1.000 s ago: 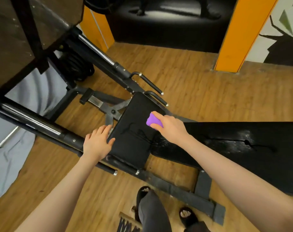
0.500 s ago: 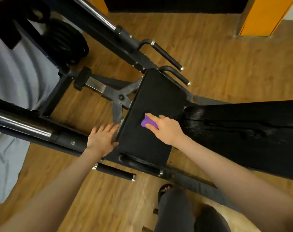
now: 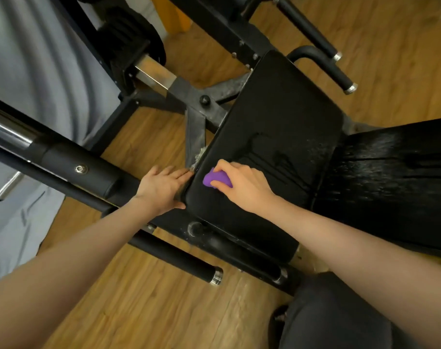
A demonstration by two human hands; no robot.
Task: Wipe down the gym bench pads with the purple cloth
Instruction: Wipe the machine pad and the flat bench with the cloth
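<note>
Seat pad of black vinyl, slightly glossy — purple cloth soft, matt — floor wood-grain plank.

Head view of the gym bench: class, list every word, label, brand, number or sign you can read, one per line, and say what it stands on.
None: no readable text shows anywhere in this view.
seat pad: dark creases and streaks only, no lettering.
purple cloth in the right hand: plain.
black frame: a bolt head, no label.

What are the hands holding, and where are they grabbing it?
The right hand holds the purple cloth bunched under its fingers, one end poking out. The left hand holds nothing; it rests flat against the seat pad edge.
</note>
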